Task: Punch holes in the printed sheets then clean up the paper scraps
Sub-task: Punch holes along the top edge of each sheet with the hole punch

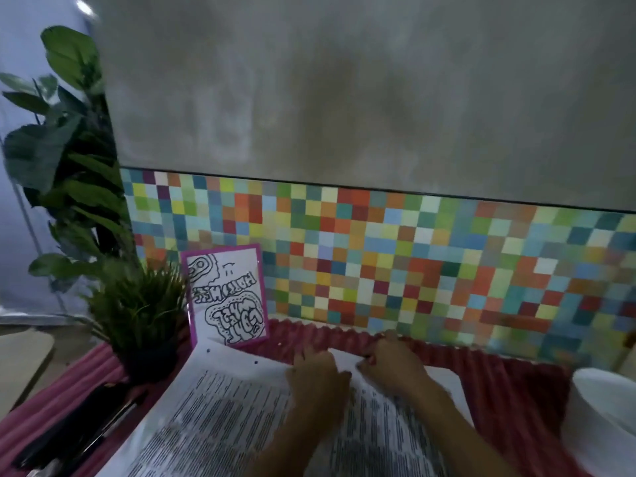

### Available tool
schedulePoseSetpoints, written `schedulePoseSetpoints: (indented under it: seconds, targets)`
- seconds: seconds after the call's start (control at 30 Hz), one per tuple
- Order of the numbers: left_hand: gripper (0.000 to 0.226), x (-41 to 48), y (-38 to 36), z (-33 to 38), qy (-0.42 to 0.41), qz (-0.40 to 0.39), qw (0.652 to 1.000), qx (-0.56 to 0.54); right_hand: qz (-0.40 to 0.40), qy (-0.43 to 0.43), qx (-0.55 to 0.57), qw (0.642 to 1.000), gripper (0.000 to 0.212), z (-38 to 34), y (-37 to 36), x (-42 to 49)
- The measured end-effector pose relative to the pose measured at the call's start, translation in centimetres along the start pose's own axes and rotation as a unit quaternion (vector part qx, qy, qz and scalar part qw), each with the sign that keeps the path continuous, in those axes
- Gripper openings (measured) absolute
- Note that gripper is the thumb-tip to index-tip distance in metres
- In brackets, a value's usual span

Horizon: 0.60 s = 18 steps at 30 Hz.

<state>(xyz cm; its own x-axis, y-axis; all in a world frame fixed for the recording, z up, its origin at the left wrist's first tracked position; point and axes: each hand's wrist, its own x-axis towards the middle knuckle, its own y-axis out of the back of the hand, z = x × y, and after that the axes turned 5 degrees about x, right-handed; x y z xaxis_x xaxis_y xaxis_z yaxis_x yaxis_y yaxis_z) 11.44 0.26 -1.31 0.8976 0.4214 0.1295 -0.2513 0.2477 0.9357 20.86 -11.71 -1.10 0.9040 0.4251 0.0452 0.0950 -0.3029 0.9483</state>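
Left hand [318, 378] and right hand [392, 364] grip printed sheets [213, 407] beside framed drawing [227, 297], plant [137, 311].

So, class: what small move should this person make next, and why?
Probably lay the right printed sheet flat and square its top edge: both the left hand and right hand pinch that edge, and the left printed sheet already shows two punched holes.

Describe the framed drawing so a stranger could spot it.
Find the band of many-coloured tiles along the wall. At its left end, beside the spiky potted plant, a card stands upright. Only it has a pink border and black doodle lettering, unlike the printed sheets.
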Motion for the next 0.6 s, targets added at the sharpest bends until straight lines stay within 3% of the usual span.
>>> schedulePoseSetpoints:
  seconds: [0.07,0.23,0.47,0.6]
  targets:
    - [0.044,-0.1,-0.9,0.1,0.023,0.016,0.999,-0.016,0.024,-0.009,-0.001,1.0,0.045,-0.1,-0.8,0.0]
    - [0.054,0.1,-1.8,-0.2,0.019,0.045,0.998,-0.035,0.072,-0.004,-0.003,0.997,0.034,0.0,-1.7,-0.5]
    - [0.009,-0.1,-1.9,-0.5,-0.028,0.135,0.975,-0.176,0.065,0.0,0.036,0.997,0.03,-0.2,-1.1,-0.8]
    - [0.015,-0.2,-1.8,-0.6,-0.034,0.123,0.964,-0.231,0.062,0.009,0.043,0.997,0.025,-0.2,-0.8,-0.9]
